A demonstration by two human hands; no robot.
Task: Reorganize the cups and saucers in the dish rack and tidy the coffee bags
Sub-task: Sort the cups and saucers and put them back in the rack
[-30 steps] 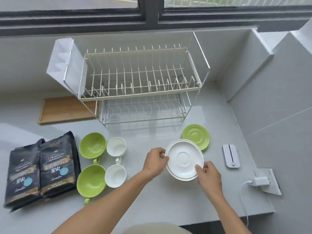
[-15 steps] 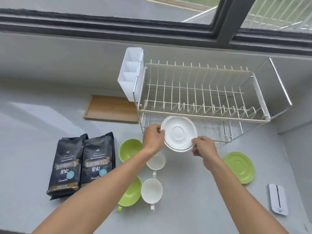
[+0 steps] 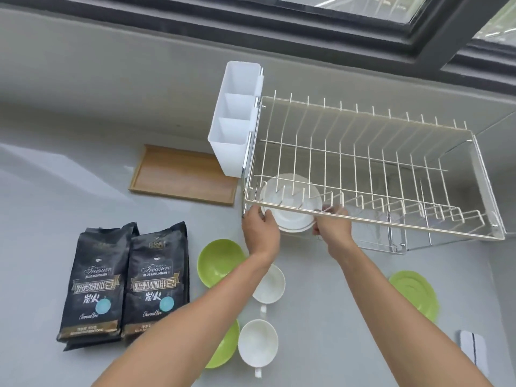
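The left hand [image 3: 258, 233] and right hand [image 3: 333, 229] each pinch an opposite rim of the round white ceramic saucer [image 3: 290, 209], fingers curled on its edge, holding it under the front rail of the cream wire dish rack [image 3: 363, 163], at the left end of the lower tier. Open grey countertop [image 3: 335, 317] lies below the rack; two green cups [image 3: 220, 262], two white cups [image 3: 269, 284], green saucers [image 3: 413, 293] and black coffee bags [image 3: 122, 286] sit apart on it
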